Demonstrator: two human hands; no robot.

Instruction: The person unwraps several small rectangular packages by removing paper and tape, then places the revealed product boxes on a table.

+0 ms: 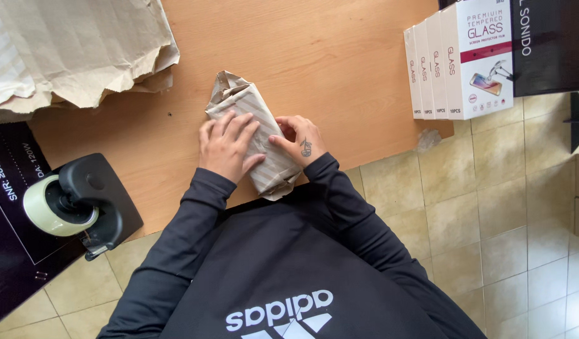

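Observation:
A small box wrapped in striped brown paper (250,108) lies slantwise on the wooden table (340,63), its far end folded and crumpled. My left hand (228,145) lies flat on top of the parcel, fingers spread, pressing the paper down. My right hand (301,139) grips the parcel's right side near its near end, thumb on the paper. Both arms wear dark long sleeves.
A heap of loose brown wrapping paper (76,50) lies at the table's back left. A black tape dispenser (82,204) with a roll of tape sits on a dark box at the left. Several white flat boxes (459,59) stand upright at the table's right edge. Tiled floor lies to the right.

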